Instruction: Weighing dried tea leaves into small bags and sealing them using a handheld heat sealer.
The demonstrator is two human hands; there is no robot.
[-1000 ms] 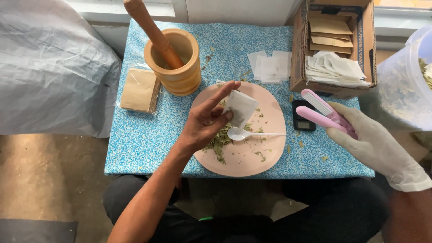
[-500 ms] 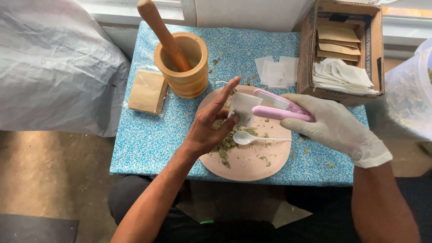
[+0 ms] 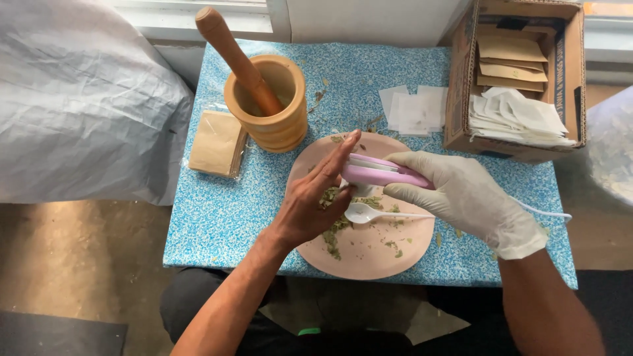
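**Small table with herb-packing things, two hands at the plate**

- Table (image 3: 217, 217): covered in a blue speckled cloth; a grey plastic sheet (image 3: 79, 99) lies bunched to its left.
- Cardboard box (image 3: 461, 86): open, at the far right corner, holding brown envelopes and a pile of white paper sachets (image 3: 517, 118).
- Pink plate (image 3: 369, 254): round, at the near edge in the middle, strewn with crumbled green dried leaves (image 3: 333, 231).
- Wooden mortar (image 3: 280, 125): just behind the plate and to its left, with a wooden pestle (image 3: 234, 56) leaning inside it, handle tilted away to the left.
- Right hand (image 3: 468, 198): in a white glove, fingers closed around the pink sealing tool (image 3: 382, 173), which it holds level over the far side of the plate.
- Left hand (image 3: 313, 204): bare, fingers stretched out flat against the tip of the tool. A small white sachet seems pinched there, but the fingers hide it; its grip cannot be told.
- Packet of brown envelopes (image 3: 216, 142): in clear wrap, left of the mortar.
- Loose white sachets (image 3: 415, 109): flat on the cloth, between mortar and box.
- White plastic spoon (image 3: 379, 213): on the plate, bowl to the left, just under the tool.
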